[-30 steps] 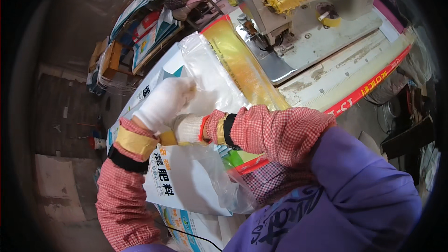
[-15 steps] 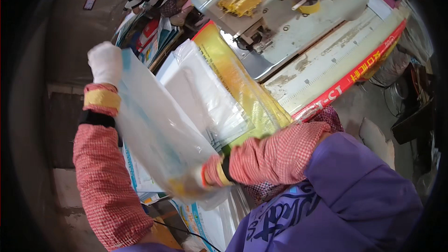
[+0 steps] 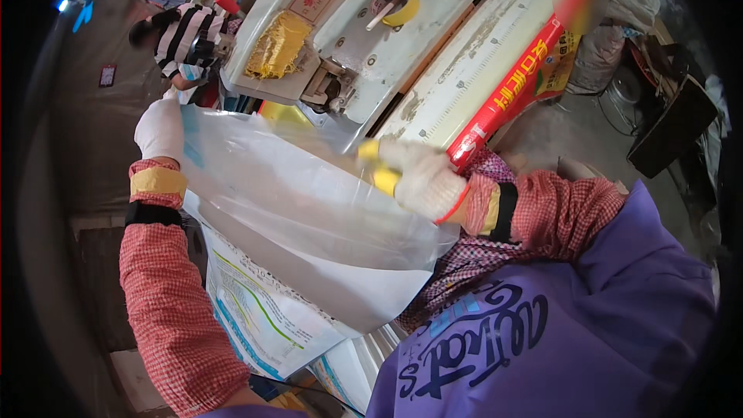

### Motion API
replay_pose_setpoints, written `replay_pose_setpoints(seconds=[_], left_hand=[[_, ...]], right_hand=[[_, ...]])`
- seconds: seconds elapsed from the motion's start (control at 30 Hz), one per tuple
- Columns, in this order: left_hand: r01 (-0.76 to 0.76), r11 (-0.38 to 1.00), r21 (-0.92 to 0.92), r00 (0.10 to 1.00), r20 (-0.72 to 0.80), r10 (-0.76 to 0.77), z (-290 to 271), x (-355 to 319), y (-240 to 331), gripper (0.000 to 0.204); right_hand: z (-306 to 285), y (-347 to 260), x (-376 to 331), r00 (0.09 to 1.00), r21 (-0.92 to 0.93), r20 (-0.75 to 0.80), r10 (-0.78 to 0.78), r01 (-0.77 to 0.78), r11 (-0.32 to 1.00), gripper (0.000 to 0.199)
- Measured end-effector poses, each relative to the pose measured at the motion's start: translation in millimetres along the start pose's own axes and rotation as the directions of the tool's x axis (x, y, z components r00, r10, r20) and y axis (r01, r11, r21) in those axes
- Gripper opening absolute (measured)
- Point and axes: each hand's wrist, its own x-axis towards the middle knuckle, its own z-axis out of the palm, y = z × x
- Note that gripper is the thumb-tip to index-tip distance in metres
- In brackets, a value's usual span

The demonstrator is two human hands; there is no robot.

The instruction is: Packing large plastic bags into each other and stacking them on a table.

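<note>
My left hand (image 3: 160, 130), in a white glove, is closed on the upper left corner of a thin translucent plastic bag (image 3: 309, 213). The bag spreads rightward in a wide sheet. Beneath it hangs a white sack (image 3: 267, 302) with blue and green print. At the bag's upper right edge is my right hand (image 3: 422, 176), gloved in white with yellow fingertips. Its fingers are apart, slightly blurred, and I see nothing held between them. Just beyond the bag stands a pale sewing machine (image 3: 340, 54), its needle area near the bag's far edge.
A red and yellow printed sack (image 3: 515, 81) lies along the near edge of the worn machine table (image 3: 449, 70). A tape roll (image 3: 396, 6) rests on the machine bed. Another person in a striped top (image 3: 186, 39) is at the far left. A dark board (image 3: 673, 128) leans at right.
My right hand has swung up and right from the bag's lower part to its far edge. The bag now lies spread across, with the printed white sack showing below. The view has shifted.
</note>
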Motion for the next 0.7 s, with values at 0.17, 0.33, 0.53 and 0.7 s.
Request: replay_pose_setpoints(seconds=[0.17,0.33,0.53,0.7], left_hand=[[0.032,0.985,-0.172,0.999,0.047,-0.024,-1.0,2.5,9.9,0.032],[-0.104,0.993,-0.054,0.995,-0.017,0.103,2.9,-6.1,7.7,0.032],[-0.115,0.983,-0.142,0.992,-0.067,0.106,2.6,11.6,3.1,0.028],[-0.348,0.928,0.133,0.934,0.129,0.332,62.7,65.1,-74.3,0.022]], right_hand=[[-23.4,-18.1,41.2,0.991,-0.403,-0.101,-0.085,0.037,0.914,0.048],[-23.5,-65.7,26.7,0.852,0.049,0.460,0.251,-0.306,0.951,0.060],[23.4,-18.1,48.0,0.786,-0.309,0.611,0.089,0.133,0.942,0.041],[38.5,-58.7,39.2,0.826,-0.265,0.551,-0.117,0.306,0.914,0.034]])
